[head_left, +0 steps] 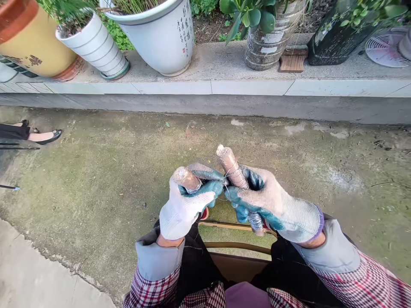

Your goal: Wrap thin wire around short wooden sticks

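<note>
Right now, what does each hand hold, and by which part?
The left hand grips a stick below its top; the right hand grips a second stick around its middle. Wire wraps both.

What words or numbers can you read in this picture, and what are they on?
Big white flowerpot: columns of black brush-painted Chinese characters and a small red stamp, too small and blurred to read.
Black planter: a pale patch, cannot tell if it is writing.
Gloved left hand, right hand, left stick, right stick: no writing.
</note>
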Demonstrator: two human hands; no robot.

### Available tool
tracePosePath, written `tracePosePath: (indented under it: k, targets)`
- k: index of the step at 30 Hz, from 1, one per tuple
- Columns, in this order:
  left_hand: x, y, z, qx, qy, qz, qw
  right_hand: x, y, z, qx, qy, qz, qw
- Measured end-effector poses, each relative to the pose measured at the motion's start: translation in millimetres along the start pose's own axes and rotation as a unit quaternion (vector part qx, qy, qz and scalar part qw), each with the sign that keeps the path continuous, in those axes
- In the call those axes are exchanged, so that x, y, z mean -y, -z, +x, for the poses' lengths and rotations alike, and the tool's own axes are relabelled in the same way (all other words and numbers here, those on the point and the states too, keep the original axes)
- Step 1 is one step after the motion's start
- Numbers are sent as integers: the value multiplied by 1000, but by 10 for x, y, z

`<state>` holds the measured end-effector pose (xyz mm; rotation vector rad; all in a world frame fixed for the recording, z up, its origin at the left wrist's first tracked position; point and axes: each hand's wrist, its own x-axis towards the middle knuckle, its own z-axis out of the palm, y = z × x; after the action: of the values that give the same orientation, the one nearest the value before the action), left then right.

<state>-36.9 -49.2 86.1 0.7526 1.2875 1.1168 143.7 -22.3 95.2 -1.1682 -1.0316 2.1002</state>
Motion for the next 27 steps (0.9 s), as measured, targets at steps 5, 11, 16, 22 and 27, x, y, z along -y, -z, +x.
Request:
tracePosePath:
  k: [5,11,16,22,27]
  targets:
    - [-3,-39,-5,0,-73,27,997,-10,19,7,48,-23,99,994]
    - [5,-51,-17,-27,-82,39,996,0,2,17,45,-26,110,993]
    - [33,-43,-13,-17,-74,26,997,-11,-20,17,14,-24,107,994]
    - [82,16,43,73,26,-83,994,-28,-28,6,9,-18,97,995]
    - [93,8,23,48,12,-81,996,-49,-38,10,-31,3,93,995]
